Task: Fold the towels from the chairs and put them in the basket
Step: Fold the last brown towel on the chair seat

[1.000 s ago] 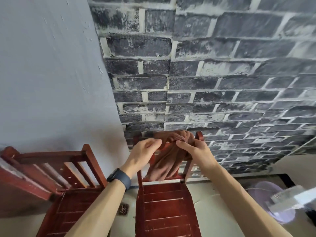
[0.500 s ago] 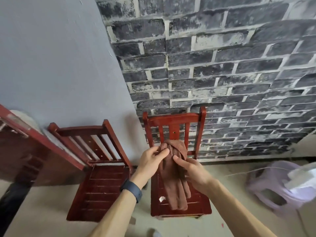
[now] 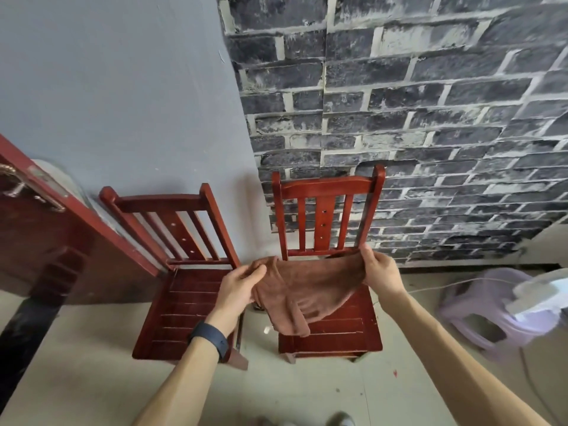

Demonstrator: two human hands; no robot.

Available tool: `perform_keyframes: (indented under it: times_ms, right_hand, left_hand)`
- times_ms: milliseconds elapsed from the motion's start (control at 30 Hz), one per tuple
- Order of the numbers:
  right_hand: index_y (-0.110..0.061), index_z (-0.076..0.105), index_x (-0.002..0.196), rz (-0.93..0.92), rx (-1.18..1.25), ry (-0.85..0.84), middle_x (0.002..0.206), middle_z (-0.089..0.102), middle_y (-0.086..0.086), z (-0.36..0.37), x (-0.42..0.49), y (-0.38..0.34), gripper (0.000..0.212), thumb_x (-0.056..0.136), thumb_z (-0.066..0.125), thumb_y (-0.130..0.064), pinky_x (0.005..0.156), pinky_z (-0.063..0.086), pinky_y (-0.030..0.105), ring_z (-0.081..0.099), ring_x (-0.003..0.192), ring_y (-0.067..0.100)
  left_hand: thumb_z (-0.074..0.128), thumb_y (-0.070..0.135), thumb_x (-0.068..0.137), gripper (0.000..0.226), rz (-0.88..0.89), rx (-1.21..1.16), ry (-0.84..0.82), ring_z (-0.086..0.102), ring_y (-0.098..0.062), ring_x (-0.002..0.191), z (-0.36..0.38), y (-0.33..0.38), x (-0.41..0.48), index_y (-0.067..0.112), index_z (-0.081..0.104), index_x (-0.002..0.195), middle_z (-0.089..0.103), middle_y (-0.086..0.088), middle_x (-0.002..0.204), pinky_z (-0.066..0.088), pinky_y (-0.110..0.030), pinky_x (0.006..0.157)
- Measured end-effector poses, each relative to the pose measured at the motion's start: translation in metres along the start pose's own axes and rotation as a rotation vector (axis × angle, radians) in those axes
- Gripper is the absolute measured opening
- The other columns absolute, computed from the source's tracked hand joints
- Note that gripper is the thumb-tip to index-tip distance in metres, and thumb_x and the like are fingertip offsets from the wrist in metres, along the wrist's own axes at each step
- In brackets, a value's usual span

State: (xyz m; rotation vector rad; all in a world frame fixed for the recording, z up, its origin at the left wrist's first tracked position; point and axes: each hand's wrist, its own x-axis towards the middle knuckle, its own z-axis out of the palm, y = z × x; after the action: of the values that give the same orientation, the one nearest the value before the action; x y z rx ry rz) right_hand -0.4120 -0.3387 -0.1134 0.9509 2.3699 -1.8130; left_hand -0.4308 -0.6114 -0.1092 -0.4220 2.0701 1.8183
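While the towel (image 3: 307, 287) is held spread above the brick-wall chair (image 3: 329, 186) seat, corners pinched in the fingers of left hand (image 3: 238, 287) and right hand (image 3: 381, 272), folding is judged begun; corners should next be joined.

plain grey wall (image 3: 123, 87) left, dark brick-pattern wall (image 3: 430, 118) right; pale floor (image 3: 307, 388); lilac plastic stool (image 3: 461, 305) right; red-brown door (image 3: 46, 241) far left.
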Motion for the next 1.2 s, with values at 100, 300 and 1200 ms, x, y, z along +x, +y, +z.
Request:
perform_keyframes:
  times_ms: [100, 300, 1200]
  right_hand:
    - [-0.018, 0.065, 0.08, 0.088, 0.087, 0.025, 0.092, 0.071, 0.01, 0.004, 0.003, 0.001, 0.044, 0.1, 0.047, -0.052, 0.088, 0.058, 0.052, 0.07, 0.092, 0.028]
    - [-0.01, 0.07, 0.097, 0.089, 0.259, -0.136, 0.099, 0.073, 0.015, 0.028, -0.009, -0.015, 0.033, 0.095, 0.063, -0.043, 0.083, 0.06, 0.048, 0.071, 0.098, 0.03]
    - [-0.033, 0.062, 0.105, -0.185, -0.134, -0.095, 0.093, 0.067, -0.001, 0.021, -0.002, -0.033, 0.013, 0.1, 0.051, -0.028, 0.066, 0.051, 0.031, 0.063, 0.078, 0.017]
  left_hand:
    - [0.071, 0.025, 0.09, 0.01, -0.036, -0.005, -0.019, 0.072, -0.019, 0.083, -0.023, -0.007, 0.002, 0.019, 0.069, 0.097, 0.075, -0.006, 0.093, 0.055, -0.031, 0.081]
    - [0.068, 0.031, 0.091, 0.027, -0.142, -0.037, -0.02, 0.07, -0.027, 0.098, -0.025, -0.008, 0.018, 0.013, 0.067, 0.111, 0.073, -0.011, 0.106, 0.055, -0.037, 0.083]
    - [0.058, 0.025, 0.096, 0.023, -0.122, -0.086, 0.1, 0.061, -0.027, 0.112, -0.088, 0.02, 0.047, 0.011, 0.066, 0.113, 0.069, -0.011, 0.115, 0.04, -0.041, 0.096]
